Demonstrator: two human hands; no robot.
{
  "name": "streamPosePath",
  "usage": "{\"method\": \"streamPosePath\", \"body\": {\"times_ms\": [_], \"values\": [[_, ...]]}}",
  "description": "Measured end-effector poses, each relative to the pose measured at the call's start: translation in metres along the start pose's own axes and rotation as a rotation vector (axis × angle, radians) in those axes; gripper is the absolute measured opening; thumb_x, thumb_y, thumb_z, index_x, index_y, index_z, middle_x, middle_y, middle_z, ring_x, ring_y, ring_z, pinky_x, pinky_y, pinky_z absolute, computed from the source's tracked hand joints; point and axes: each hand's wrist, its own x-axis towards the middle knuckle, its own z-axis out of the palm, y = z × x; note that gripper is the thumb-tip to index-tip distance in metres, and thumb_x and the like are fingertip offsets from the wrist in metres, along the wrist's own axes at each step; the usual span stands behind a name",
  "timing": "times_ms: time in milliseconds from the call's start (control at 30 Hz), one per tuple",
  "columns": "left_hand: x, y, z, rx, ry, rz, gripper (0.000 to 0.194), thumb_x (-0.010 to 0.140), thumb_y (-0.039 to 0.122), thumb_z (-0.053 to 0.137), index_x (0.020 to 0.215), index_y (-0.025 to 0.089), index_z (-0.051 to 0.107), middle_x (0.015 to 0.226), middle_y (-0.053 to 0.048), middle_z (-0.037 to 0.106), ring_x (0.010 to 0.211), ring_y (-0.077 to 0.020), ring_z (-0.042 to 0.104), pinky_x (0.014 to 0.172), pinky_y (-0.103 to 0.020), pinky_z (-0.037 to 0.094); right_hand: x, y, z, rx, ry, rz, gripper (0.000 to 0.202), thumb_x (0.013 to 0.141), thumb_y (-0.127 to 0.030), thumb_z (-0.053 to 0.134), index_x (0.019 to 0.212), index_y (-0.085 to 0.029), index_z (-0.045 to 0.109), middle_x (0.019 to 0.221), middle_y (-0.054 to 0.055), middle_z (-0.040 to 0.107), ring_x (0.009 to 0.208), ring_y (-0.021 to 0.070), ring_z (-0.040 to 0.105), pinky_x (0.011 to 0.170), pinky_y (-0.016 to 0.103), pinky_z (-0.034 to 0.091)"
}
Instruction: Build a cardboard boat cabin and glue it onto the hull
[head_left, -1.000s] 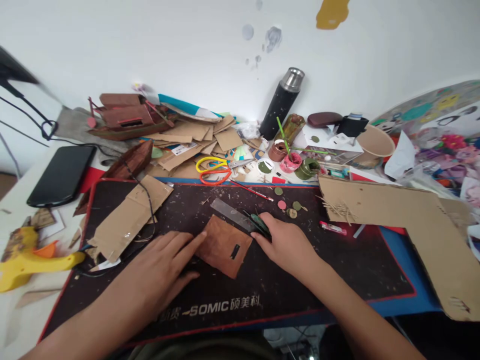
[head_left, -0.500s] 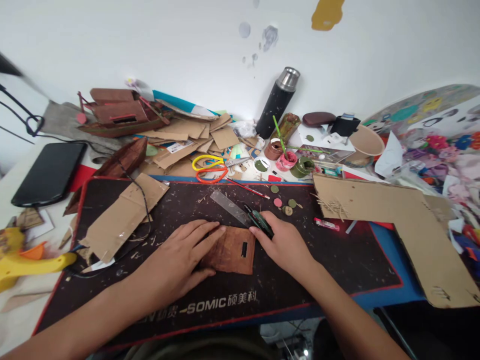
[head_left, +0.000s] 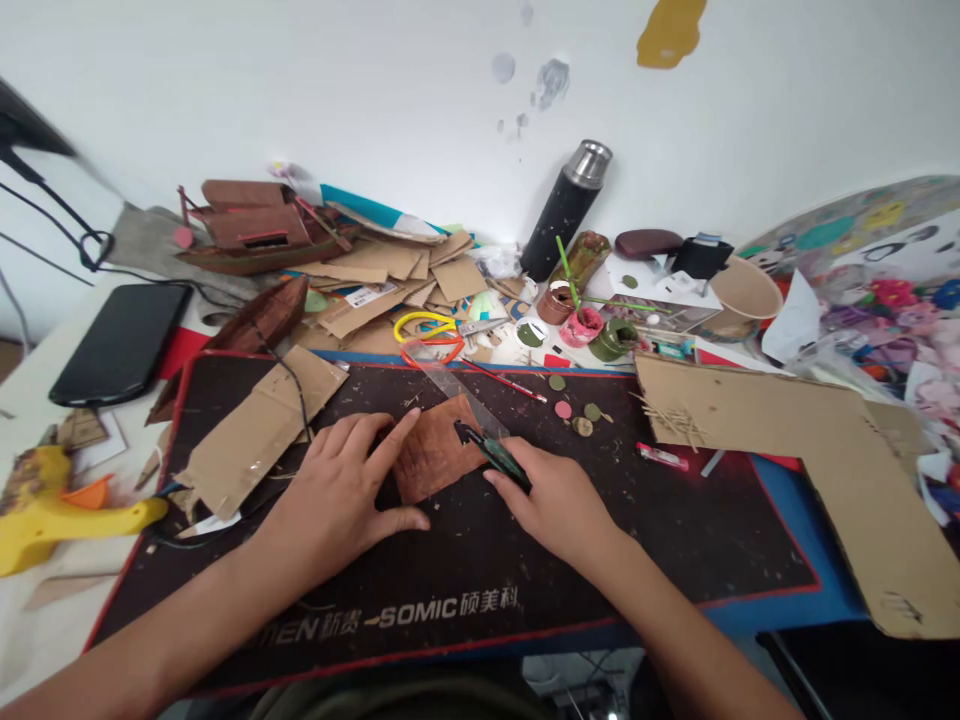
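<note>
A reddish-brown painted cardboard piece (head_left: 435, 455) lies tilted on the dark mat between my hands. My left hand (head_left: 341, 490) has its fingers apart, with the index fingertip at the upper left edge of the piece. In my right hand (head_left: 559, 490) is a dark green utility knife (head_left: 504, 460), gripped with its black tip over the upper right of the piece, near a dark slot mostly hidden there. A clear ruler (head_left: 459, 385) slants from the scissors down to my right hand; whether my fingers also grip it I cannot tell.
Yellow and orange scissors (head_left: 427, 326), a red brush (head_left: 510, 382) and paint pots (head_left: 581, 325) stand behind the mat (head_left: 637, 540). Cardboard (head_left: 262, 430) and a cable lie left, beside a yellow glue gun (head_left: 82, 520). An L-shaped cardboard sheet (head_left: 765, 410) lies right.
The brown piece has turned anticlockwise and moved up. My right hand has brought the knife tip over it, and the ruler has shifted away from me. My left hand has slid to the piece's left edge.
</note>
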Motion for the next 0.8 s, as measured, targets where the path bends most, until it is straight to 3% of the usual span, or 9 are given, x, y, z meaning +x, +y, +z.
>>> {"method": "streamPosePath", "body": {"times_ms": [167, 367, 467, 600, 667, 800], "values": [[-0.009, -0.012, -0.001, -0.078, -0.012, 0.043, 0.095, 0.094, 0.071, 0.067, 0.17, 0.024, 0.034, 0.16, -0.02, 0.054, 0.141, -0.0427, 0.053, 0.116, -0.061, 0.046, 0.0, 0.005, -0.005, 0.095, 0.016, 0.106, 0.02, 0.105, -0.04, 0.059, 0.114, -0.023, 0.066, 0.096, 0.007, 0.081, 0.086, 0.0281, 0.077, 0.074, 0.034, 0.049], [0.0, -0.001, -0.002, -0.012, -0.023, -0.033, 0.084, 0.097, 0.063, 0.068, 0.164, 0.018, 0.045, 0.143, -0.022, 0.065, 0.131, -0.0426, 0.059, 0.111, -0.06, 0.049, -0.002, -0.005, -0.011, 0.227, -0.051, 0.09, 0.027, 0.104, -0.04, 0.061, 0.125, -0.025, 0.067, 0.109, 0.008, 0.082, 0.096, 0.0279, 0.078, 0.081, 0.035, 0.053], [0.006, -0.001, -0.002, -0.014, -0.009, -0.056, 0.083, 0.097, 0.066, 0.065, 0.163, 0.02, 0.048, 0.139, -0.022, 0.066, 0.127, -0.0428, 0.061, 0.107, -0.061, 0.051, -0.004, -0.01, -0.012, 0.242, -0.093, 0.08, 0.028, 0.107, -0.039, 0.055, 0.128, -0.024, 0.068, 0.096, 0.006, 0.081, 0.082, 0.0241, 0.077, 0.074, 0.032, 0.053], [0.016, -0.018, -0.015, -0.086, 0.001, -0.047, 0.061, 0.108, 0.058, 0.047, 0.154, 0.021, 0.06, 0.139, -0.019, 0.067, 0.126, -0.038, 0.062, 0.107, -0.058, 0.053, -0.007, -0.01, -0.012, 0.21, -0.126, 0.058, 0.03, 0.11, -0.038, 0.05, 0.128, -0.023, 0.068, 0.083, 0.003, 0.078, 0.067, 0.0211, 0.073, 0.067, 0.031, 0.052], [0.026, -0.027, -0.026, -0.114, -0.029, 0.002, 0.053, 0.112, 0.048, 0.037, 0.146, 0.022, 0.068, 0.134, -0.016, 0.069, 0.123, -0.0342, 0.063, 0.108, -0.055, 0.053, -0.005, -0.012, -0.01, 0.17, -0.141, 0.027, 0.031, 0.11, -0.037, 0.05, 0.129, -0.023, 0.068, 0.091, 0.005, 0.08, 0.075, 0.0229, 0.076, 0.071, 0.032, 0.054], [0.054, -0.037, -0.036, -0.156, -0.153, 0.109, 0.048, 0.112, 0.037, 0.037, 0.149, 0.026, 0.066, 0.136, -0.012, 0.07, 0.126, -0.0299, 0.064, 0.113, -0.051, 0.05, 0.002, -0.028, -0.006, 0.054, -0.163, -0.054, 0.034, 0.109, -0.033, 0.049, 0.135, -0.021, 0.067, 0.115, 0.012, 0.082, 0.1, 0.0295, 0.08, 0.084, 0.038, 0.058]]}}
